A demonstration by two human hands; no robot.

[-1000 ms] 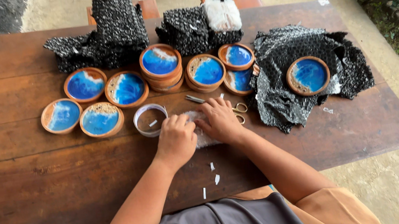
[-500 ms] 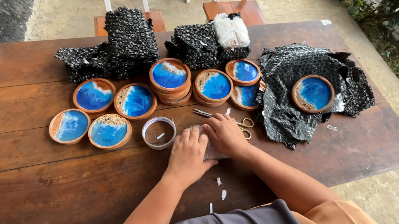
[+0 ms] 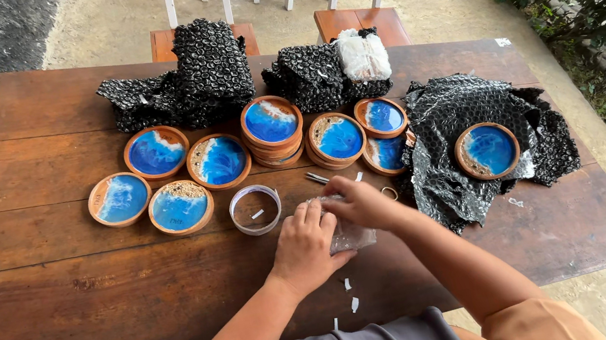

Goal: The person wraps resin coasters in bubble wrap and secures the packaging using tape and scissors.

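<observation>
My big brown wooden table [image 3: 56, 321] has not changed, and the black bubble wrap [image 3: 459, 159] and the blue round coasters [image 3: 218, 161] sit where they did a moment ago. My hands have stayed in the same spot, so I am busy with the same small job. My left hand [image 3: 304, 246] and right hand [image 3: 358, 202] both pinch a small clear crinkly wrapped piece [image 3: 349, 235] by the tape roll [image 3: 255, 208]. It looks shiny and bumpy. Tiny white scraps [image 3: 353, 304] lie near me.
</observation>
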